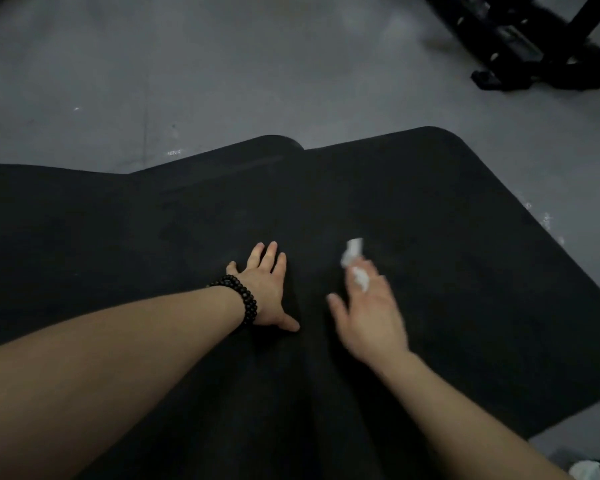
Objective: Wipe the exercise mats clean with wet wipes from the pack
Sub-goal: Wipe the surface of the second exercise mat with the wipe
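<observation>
the person is bent low over a black exercise mat (465, 271) that fills most of the floor in front of them, its rounded far corner at about one o'clock. a second black mat (66, 220) lies alongside at nine o'clock, its edge tucked against or slightly under the first near twelve o'clock; which overlaps which is hard to tell in the dim light.

the left hand (267, 289) rests flat on the mat just left of centre, fingers straight and spread a little, thumb out to the side, holding nothing. a black beaded bracelet (239, 299) circles that wrist.

the right hand (371, 310) is just beside it at three o'clock, blurred. a white wet wipe (355, 263) is bunched at its fingers, part of it poking out past the fingertips toward twelve o'clock and lying against the mat. the blur hides whether the fingers curl round the wipe or only press it down.

grey floor (222, 81) surrounds the mats. at one to two o'clock, well apart, stands a black metal equipment base (534, 53). at five o'clock, something white (593, 471) shows at the frame's corner, too cut off to name.
</observation>
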